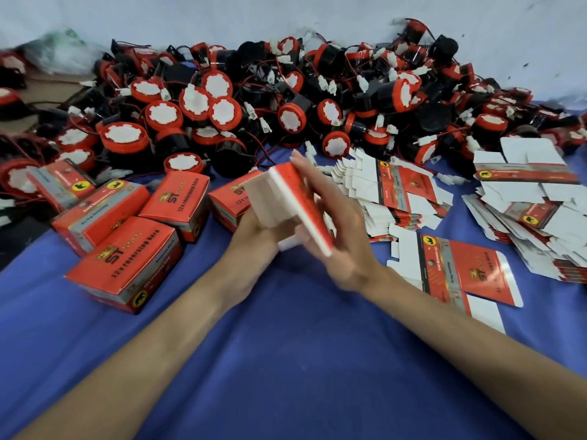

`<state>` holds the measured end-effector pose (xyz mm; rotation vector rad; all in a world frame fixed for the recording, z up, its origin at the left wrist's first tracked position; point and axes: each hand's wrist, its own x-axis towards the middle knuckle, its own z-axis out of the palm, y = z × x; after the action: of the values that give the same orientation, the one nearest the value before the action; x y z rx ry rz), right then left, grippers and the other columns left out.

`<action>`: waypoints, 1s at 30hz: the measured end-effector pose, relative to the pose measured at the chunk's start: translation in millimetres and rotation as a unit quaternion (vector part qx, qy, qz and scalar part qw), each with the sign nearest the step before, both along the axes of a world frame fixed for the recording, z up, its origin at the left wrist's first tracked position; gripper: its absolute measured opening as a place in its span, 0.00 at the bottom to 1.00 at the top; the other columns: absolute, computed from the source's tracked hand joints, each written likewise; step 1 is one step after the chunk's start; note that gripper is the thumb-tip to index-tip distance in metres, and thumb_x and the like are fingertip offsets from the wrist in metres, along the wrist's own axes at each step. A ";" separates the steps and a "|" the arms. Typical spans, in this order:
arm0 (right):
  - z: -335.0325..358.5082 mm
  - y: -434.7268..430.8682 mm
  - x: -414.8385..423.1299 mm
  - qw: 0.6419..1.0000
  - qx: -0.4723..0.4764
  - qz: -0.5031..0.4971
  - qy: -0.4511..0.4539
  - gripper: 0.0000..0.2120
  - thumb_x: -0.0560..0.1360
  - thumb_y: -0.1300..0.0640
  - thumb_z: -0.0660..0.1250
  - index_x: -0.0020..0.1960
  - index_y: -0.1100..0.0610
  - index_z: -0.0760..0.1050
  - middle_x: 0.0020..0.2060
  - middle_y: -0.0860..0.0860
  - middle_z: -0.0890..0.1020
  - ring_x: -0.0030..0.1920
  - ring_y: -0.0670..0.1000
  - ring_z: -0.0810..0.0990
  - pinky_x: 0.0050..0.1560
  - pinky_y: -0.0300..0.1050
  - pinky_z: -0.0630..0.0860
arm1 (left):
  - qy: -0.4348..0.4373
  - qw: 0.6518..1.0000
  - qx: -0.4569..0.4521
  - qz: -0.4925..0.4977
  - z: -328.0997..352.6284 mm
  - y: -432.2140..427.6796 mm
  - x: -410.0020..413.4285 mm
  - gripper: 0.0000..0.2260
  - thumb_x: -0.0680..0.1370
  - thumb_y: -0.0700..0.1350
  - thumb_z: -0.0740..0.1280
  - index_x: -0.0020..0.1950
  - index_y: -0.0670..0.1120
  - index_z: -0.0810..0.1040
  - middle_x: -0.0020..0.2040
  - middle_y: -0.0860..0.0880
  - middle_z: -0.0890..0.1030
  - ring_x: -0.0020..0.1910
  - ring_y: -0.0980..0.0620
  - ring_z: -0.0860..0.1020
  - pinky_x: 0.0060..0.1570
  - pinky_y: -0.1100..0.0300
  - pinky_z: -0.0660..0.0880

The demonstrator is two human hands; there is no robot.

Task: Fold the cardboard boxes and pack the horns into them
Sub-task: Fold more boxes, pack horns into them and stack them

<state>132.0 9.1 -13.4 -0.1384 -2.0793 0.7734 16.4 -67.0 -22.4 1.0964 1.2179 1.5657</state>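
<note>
blue cloth [286, 360] | white wall [190, 17] | both hands, left hand [254, 236], right hand [336, 223], grip box [286, 198]

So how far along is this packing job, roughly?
Early, by the look of it. A few closed boxes lie on the left, seemingly packed. Both hands, left and right, are folding one box. Left to do: a big pile of loose horns and stacks of flat boxes on the right.
</note>
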 end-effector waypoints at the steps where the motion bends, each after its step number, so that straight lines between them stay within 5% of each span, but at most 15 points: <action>1: 2.8 1.8 -0.2 0.997 -0.072 0.015 0.022 0.24 0.71 0.55 0.61 0.67 0.58 0.72 0.62 0.56 0.78 0.62 0.51 0.77 0.60 0.45 0.72 | -0.002 1.000 -0.001 0.004 -3.0 1.7 -0.3 0.24 0.66 0.49 0.74 0.61 0.47 0.77 0.54 0.53 0.84 0.56 0.54 0.81 0.53 0.58 0.77; 3: 12.4 8.4 3.1 0.965 -0.251 0.035 0.061 0.14 0.68 0.57 0.61 0.46 0.46 0.83 0.41 0.44 0.84 0.43 0.42 0.81 0.46 0.37 0.75 | -0.038 0.999 -0.001 0.016 1.3 2.9 1.0 0.24 0.69 0.49 0.72 0.64 0.50 0.72 0.56 0.57 0.83 0.58 0.56 0.80 0.56 0.57 0.77; 6: 27.3 28.2 11.5 0.900 -0.436 0.002 0.012 0.09 0.63 0.57 0.62 0.27 0.50 0.77 0.28 0.42 0.77 0.31 0.44 0.76 0.34 0.36 0.72 | 0.034 0.998 0.020 0.056 2.9 2.0 0.8 0.34 0.67 0.50 0.77 0.69 0.53 0.66 0.59 0.63 0.79 0.60 0.66 0.76 0.58 0.65 0.74; 9: 28.7 37.1 14.3 0.894 -0.444 -0.014 -0.054 0.11 0.63 0.60 0.59 0.24 0.50 0.71 0.25 0.43 0.72 0.26 0.41 0.71 0.27 0.31 0.70 | 0.137 0.986 0.037 0.082 4.7 -0.6 -3.3 0.50 0.60 0.51 0.79 0.76 0.54 0.54 0.68 0.58 0.70 0.66 0.64 0.70 0.64 0.65 0.70; 12: 31.3 40.0 17.9 0.909 -0.398 -0.046 -0.116 0.14 0.61 0.61 0.59 0.18 0.51 0.66 0.20 0.40 0.67 0.21 0.39 0.66 0.24 0.27 0.65 | 0.171 0.982 0.043 0.070 9.9 -2.4 -15.2 0.40 0.63 0.51 0.79 0.71 0.55 0.65 0.63 0.57 0.76 0.62 0.62 0.76 0.59 0.65 0.73; 16: 34.9 48.6 30.8 0.933 -0.284 -0.068 -0.210 0.05 0.61 0.60 0.61 0.27 0.54 0.70 0.24 0.43 0.68 0.22 0.39 0.65 0.23 0.28 0.60 | 0.206 0.977 0.034 0.028 11.2 -3.0 -24.2 0.34 0.65 0.46 0.77 0.70 0.45 0.71 0.63 0.52 0.79 0.62 0.58 0.77 0.59 0.63 0.74; 19: 32.2 48.4 32.2 0.931 -0.303 0.019 -0.203 0.05 0.68 0.62 0.66 0.40 0.64 0.78 0.33 0.45 0.82 0.33 0.36 0.78 0.36 0.27 0.72 | 0.312 0.950 0.004 0.016 7.2 -5.0 -20.0 0.34 0.64 0.49 0.81 0.67 0.50 0.73 0.61 0.57 0.79 0.61 0.63 0.76 0.58 0.67 0.72; 20: 33.6 49.0 31.1 0.922 -0.325 0.058 -0.201 0.10 0.72 0.59 0.66 0.44 0.67 0.78 0.36 0.43 0.84 0.39 0.37 0.81 0.43 0.30 0.75 | 0.335 0.942 -0.003 0.017 5.7 -5.4 -18.9 0.32 0.64 0.49 0.81 0.65 0.51 0.75 0.59 0.58 0.80 0.59 0.64 0.76 0.57 0.66 0.72; 22: 41.8 55.6 29.7 0.888 -0.401 0.163 -0.154 0.36 0.77 0.40 0.59 0.57 0.77 0.70 0.41 0.40 0.85 0.45 0.38 0.83 0.48 0.32 0.76 | 0.347 0.937 -0.015 0.028 4.3 -5.2 -19.0 0.30 0.64 0.50 0.80 0.64 0.51 0.77 0.57 0.58 0.81 0.57 0.63 0.77 0.56 0.64 0.73; 24: 47.2 69.9 26.0 0.845 -0.481 0.196 -0.125 0.45 0.76 0.30 0.41 0.67 0.68 0.69 0.53 0.53 0.84 0.54 0.51 0.82 0.53 0.45 0.78 | 0.346 0.937 -0.023 0.037 4.1 -4.3 -20.4 0.30 0.64 0.51 0.78 0.64 0.51 0.76 0.58 0.59 0.80 0.57 0.63 0.76 0.56 0.65 0.72; 26: 45.3 93.1 7.9 0.890 -0.434 0.045 -0.129 0.40 0.77 0.31 0.43 0.61 0.61 0.77 0.54 0.55 0.83 0.55 0.54 0.81 0.55 0.52 0.76 | 0.346 0.937 -0.029 0.033 3.7 -3.9 -21.6 0.30 0.65 0.48 0.79 0.64 0.51 0.75 0.58 0.58 0.80 0.58 0.63 0.76 0.57 0.64 0.72; 28: 43.6 113.3 -20.9 0.935 -0.293 -0.163 -0.117 0.28 0.77 0.39 0.61 0.57 0.65 0.77 0.49 0.51 0.81 0.50 0.51 0.80 0.54 0.53 0.76 | 0.346 0.937 -0.035 0.026 4.0 -4.1 -20.7 0.31 0.65 0.48 0.79 0.66 0.51 0.74 0.59 0.58 0.79 0.59 0.63 0.75 0.58 0.65 0.72; 30: 39.7 142.0 -51.5 0.928 -0.112 -0.300 -0.192 0.23 0.74 0.45 0.68 0.61 0.61 0.74 0.54 0.54 0.75 0.58 0.54 0.74 0.57 0.44 0.71 | 0.347 0.937 -0.037 0.023 4.6 -3.7 -19.8 0.32 0.64 0.52 0.76 0.66 0.52 0.73 0.60 0.59 0.79 0.60 0.63 0.75 0.58 0.67 0.71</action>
<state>80.6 151.1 26.3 -1.0764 -2.1139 0.6249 -3.4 -70.7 -17.8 1.6541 1.7504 1.1716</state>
